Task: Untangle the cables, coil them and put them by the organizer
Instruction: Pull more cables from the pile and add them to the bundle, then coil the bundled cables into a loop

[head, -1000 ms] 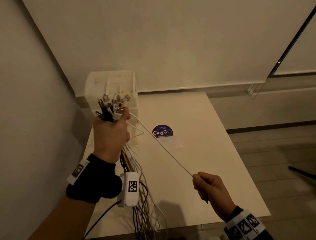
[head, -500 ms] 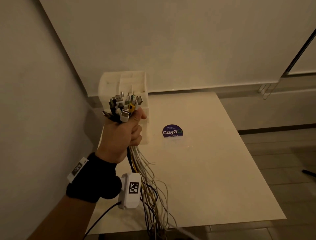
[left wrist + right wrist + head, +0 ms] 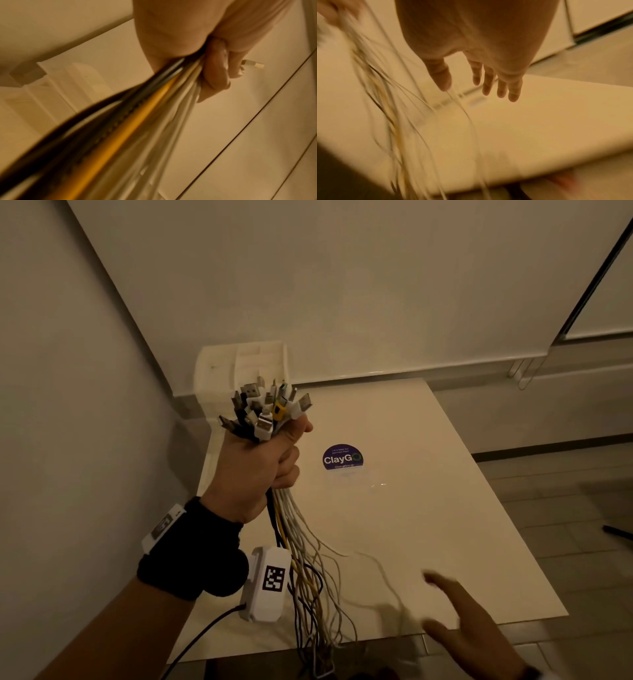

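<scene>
My left hand (image 3: 263,463) grips a thick bundle of cables (image 3: 301,542) upright above the table's left side, and several plug ends (image 3: 267,409) stick out above the fist. In the left wrist view the fingers (image 3: 214,75) curl round white, yellow and black cables (image 3: 137,112). The loose ends hang down past the table's front edge. My right hand (image 3: 455,614) hovers low at the front right, fingers spread and holding nothing; in the right wrist view its fingertips (image 3: 488,86) hang over the table beside the dangling strands (image 3: 412,108). The white organizer (image 3: 239,368) stands at the table's back left corner.
The white table (image 3: 428,525) carries a round purple sticker (image 3: 342,457) near its middle. Walls close in on the left and behind. Tiled floor lies to the right, with a dark object (image 3: 618,532) on it.
One second ago my right hand pinched a single white cable pulled taut from the bundle. It then left view, and now it is back, empty and spread. The left hand has lifted the bundle slightly.
</scene>
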Demonstrator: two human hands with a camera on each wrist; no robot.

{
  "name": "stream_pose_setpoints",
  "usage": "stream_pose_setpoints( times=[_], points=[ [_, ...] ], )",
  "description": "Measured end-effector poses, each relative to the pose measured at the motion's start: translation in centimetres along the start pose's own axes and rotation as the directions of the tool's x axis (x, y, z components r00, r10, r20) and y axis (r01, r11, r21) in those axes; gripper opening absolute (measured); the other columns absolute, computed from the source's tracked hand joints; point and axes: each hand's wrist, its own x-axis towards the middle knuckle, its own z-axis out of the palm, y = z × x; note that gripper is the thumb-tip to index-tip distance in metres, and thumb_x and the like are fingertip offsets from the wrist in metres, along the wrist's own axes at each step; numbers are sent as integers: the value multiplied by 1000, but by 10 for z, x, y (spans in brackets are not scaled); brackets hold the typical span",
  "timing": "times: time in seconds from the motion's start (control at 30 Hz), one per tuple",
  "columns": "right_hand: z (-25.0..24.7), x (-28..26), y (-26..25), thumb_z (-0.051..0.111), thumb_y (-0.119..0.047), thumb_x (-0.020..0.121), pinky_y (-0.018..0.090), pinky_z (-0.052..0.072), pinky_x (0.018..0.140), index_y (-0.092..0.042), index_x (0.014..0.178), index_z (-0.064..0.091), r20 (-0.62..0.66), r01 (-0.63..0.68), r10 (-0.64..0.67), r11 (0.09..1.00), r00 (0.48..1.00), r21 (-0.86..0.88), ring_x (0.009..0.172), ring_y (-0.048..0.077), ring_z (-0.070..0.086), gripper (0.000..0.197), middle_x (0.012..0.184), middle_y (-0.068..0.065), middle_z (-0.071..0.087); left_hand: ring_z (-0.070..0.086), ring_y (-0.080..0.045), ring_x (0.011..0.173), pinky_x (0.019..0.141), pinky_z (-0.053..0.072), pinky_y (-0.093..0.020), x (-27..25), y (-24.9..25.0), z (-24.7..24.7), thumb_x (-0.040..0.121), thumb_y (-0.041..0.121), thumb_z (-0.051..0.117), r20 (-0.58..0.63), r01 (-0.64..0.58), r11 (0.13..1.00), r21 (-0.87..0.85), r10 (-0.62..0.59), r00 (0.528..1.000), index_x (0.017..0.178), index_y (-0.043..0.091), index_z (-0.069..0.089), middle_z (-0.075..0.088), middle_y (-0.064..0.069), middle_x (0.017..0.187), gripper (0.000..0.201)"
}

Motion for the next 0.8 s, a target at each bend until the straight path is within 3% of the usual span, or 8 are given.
stream_pose_setpoints(
  times=[0.1,0.2,0.27,0.33,0.43,0.5,0.67,0.8],
  points=[
    [23,56,-80,64,-56,80,8,23,108,-38,143,28,146,159,-172,983,974,94,132,-12,31,75,144,-26,36,20,-5,33,38,17,-15,-10,0,11,79,29,63,-9,4,1000,0,-4,1000,81,5,61,29,9,41,25],
    [50,95,-133,70,-39,82,14,35,105,-32,142,34,229,252,-294,947,928,197,125,-5,44,70,138,-21,45,18,-8,35,39,15,-19,-18,0,20,80,29,65,-20,21,1000,-3,-21,1000,79,7,64,26,6,42,22],
    [68,105,-155,69,-39,81,29,49,94,-25,121,58,252,253,-318,932,914,258,105,6,61,44,118,-11,64,17,-9,36,39,14,-20,-22,3,22,79,32,66,-24,25,1000,16,-24,999,76,13,68,25,5,43,19],
    [80,108,-162,68,-38,81,41,53,72,-8,81,65,247,208,-301,917,921,341,71,18,65,30,79,7,68,17,-9,38,40,14,-22,-25,10,19,78,34,66,-21,17,999,27,-17,1000,76,16,69,26,5,45,18],
    [92,105,-152,69,-29,86,23,41,50,-15,50,46,233,140,-253,899,939,415,41,9,47,45,47,3,48,16,-9,40,39,14,-21,-24,22,12,82,34,63,-22,15,1000,-9,-15,1000,81,14,66,24,5,48,20],
    [95,102,-142,65,-44,82,16,38,50,-25,47,47,234,159,-266,906,935,393,40,5,46,44,44,-3,49,16,-9,41,39,17,-21,-22,30,8,87,32,63,-30,-1,1000,-11,0,1000,83,13,66,22,4,50,19],
    [95,107,-125,66,-56,69,46,53,57,-1,56,61,278,55,-179,914,944,401,54,39,61,57,57,25,62,18,-8,39,38,20,-20,-16,53,10,95,21,56,-22,-99,995,7,99,995,82,13,64,26,7,47,18],
    [107,108,-103,68,-53,73,37,55,64,-3,56,64,391,-24,-112,945,914,326,52,23,61,52,57,17,65,20,-6,36,36,20,-19,-4,90,3,96,23,54,-61,-186,982,-17,185,981,82,12,61,26,8,46,19]
  ],
)
